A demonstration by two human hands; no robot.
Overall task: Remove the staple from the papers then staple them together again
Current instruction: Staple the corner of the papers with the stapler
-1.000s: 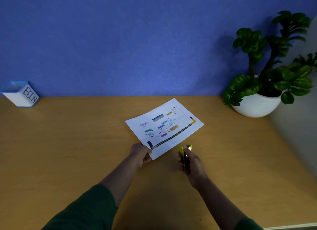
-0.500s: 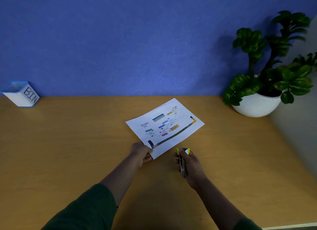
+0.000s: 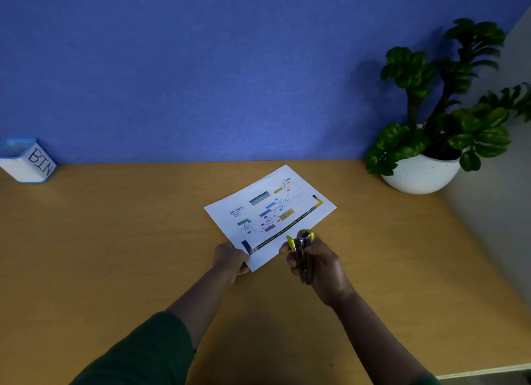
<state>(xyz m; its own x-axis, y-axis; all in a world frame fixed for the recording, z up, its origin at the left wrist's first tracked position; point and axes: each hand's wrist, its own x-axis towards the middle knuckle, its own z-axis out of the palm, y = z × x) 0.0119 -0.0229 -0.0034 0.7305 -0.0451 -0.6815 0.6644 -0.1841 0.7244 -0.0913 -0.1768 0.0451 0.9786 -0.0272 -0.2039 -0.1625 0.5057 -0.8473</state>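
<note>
Yellow plastic tips and dull grey metal mark the stapler [image 3: 301, 251], which the right hand [image 3: 319, 265] has closed its fingers around, nose pointing away from the person. A second ago that hand sat just off the sheet's near edge; now it has risen and swung forward, so the yellow nose overlaps the lower edge of the papers [image 3: 270, 212]. I judge this as lining up the tool with the sheet, though whether a staple is in the papers or already out is too small to tell.

At the near-left corner of the papers the left hand [image 3: 231, 259] is pinched shut on them, as it was before, lifting that corner slightly while the far part lies on the tabletop [image 3: 115, 255]. Thin, white and matte, the sheet carries a small coloured chart.

Around them the tabletop is smooth, warm wood-toned laminate. Well apart at the far left stands a white, blue-rimmed box lettered BIN [image 3: 27, 160]; at the far right, a speckled white bowl-shaped pot [image 3: 419, 175] holds a glossy-leaved plant [image 3: 442, 103].
</note>
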